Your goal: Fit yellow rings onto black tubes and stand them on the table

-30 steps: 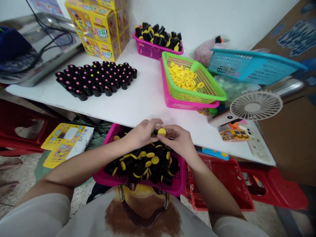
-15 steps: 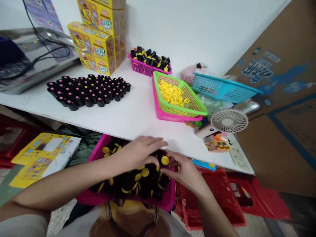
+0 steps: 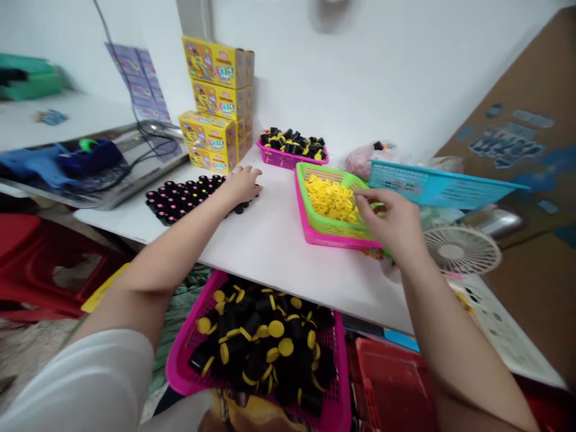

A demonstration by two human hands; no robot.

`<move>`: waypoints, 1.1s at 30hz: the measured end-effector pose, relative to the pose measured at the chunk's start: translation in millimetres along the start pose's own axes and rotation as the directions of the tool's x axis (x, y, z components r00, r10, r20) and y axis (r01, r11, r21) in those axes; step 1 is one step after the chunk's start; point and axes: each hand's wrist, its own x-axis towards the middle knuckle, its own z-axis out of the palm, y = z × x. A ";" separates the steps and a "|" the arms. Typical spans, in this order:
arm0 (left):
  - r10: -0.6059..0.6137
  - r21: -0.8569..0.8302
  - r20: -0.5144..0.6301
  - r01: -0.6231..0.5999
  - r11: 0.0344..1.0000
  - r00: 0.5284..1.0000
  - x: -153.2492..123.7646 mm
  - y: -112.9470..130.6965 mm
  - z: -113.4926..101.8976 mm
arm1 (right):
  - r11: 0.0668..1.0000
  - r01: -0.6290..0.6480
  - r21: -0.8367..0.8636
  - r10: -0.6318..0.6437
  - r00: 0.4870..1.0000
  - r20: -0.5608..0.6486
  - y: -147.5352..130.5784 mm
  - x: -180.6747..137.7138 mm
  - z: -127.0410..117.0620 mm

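My left hand (image 3: 243, 185) reaches over the right end of a group of black cylinders (image 3: 175, 201) with pink or yellow dots on top, its fingers apart. The cylinders under the palm are partly hidden. My right hand (image 3: 393, 219) is at the right side of a green basket (image 3: 324, 227) of small yellow caps (image 3: 330, 198). Its thumb and forefinger are pinched together beside the caps; what lies between them is too small to tell. In front of my body sits a pink basket (image 3: 182, 351) full of black cylinders with yellow caps (image 3: 276, 328).
Yellow boxes (image 3: 220, 108) are stacked at the back. Beside them is another pink basket (image 3: 288, 161) of capped cylinders. A blue basket (image 3: 432, 180), a small fan (image 3: 459, 252) and a cardboard box (image 3: 531, 264) stand on the right. A metal tray (image 3: 135, 180) lies left.
Both hands have left the pink basket in front of me. The left moved up to the black cylinders, the right up to the green basket. The view has shifted left and up.
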 end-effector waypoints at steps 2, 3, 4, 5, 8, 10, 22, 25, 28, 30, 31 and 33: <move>0.047 -0.001 -0.029 -0.047 0.999 0.998 -25.5 4.5 -19.8 | 0.981 0.145 0.127 -0.145 0.989 -0.013 -18.5 -14.5 15.6; 0.092 -0.067 -0.089 -0.098 0.993 0.992 -44.7 3.6 -29.2 | 0.955 0.204 0.216 -0.214 0.977 0.024 -29.1 -27.4 25.8; 0.104 -0.123 -0.151 -0.123 0.985 0.983 -66.9 -0.5 -37.6 | 0.922 0.228 0.314 -0.267 0.960 0.089 -38.9 -41.8 38.3; 0.067 -0.163 -0.213 -0.103 0.981 0.975 -91.0 -8.3 -44.5 | 0.888 0.216 0.406 -0.304 0.938 0.166 -47.2 -55.7 53.5; -0.202 -0.279 -0.430 0.084 0.957 0.880 -161.0 -51.7 -55.6 | 0.808 0.003 0.589 -0.274 0.887 0.372 -59.0 -79.6 115.3; -0.430 -0.368 -0.464 0.273 0.889 0.774 -194.5 -87.9 -54.5 | 0.764 -0.205 0.611 -0.105 0.896 0.431 -56.6 -73.0 164.1; -0.574 -0.456 -0.165 0.454 0.766 0.802 -196.9 -139.4 -13.2 | 0.757 -0.405 0.514 0.226 0.899 0.375 -65.6 22.1 304.6; -0.542 -0.446 -0.163 0.429 0.786 0.824 -192.3 -137.6 -8.8 | 0.750 -0.396 0.530 0.183 0.894 0.410 -66.0 16.7 303.6; -0.500 -0.435 -0.137 0.402 0.806 0.855 -188.3 -133.2 -6.6 | 0.752 -0.404 0.521 0.164 0.880 0.446 -61.1 14.4 296.6; -0.476 -0.423 -0.112 0.392 0.817 0.872 -184.4 -129.0 -7.4 | 0.762 -0.403 0.507 0.152 0.872 0.465 -59.0 14.4 291.4; -0.464 -0.426 -0.092 0.386 0.818 0.881 -182.3 -126.3 -8.4 | 0.768 -0.398 0.502 0.140 0.869 0.474 -58.9 14.3 289.0; -0.435 -0.454 -0.046 0.369 0.811 0.899 -178.4 -119.3 -11.3 | 0.781 -0.379 0.497 0.107 0.865 0.490 -60.5 13.4 284.2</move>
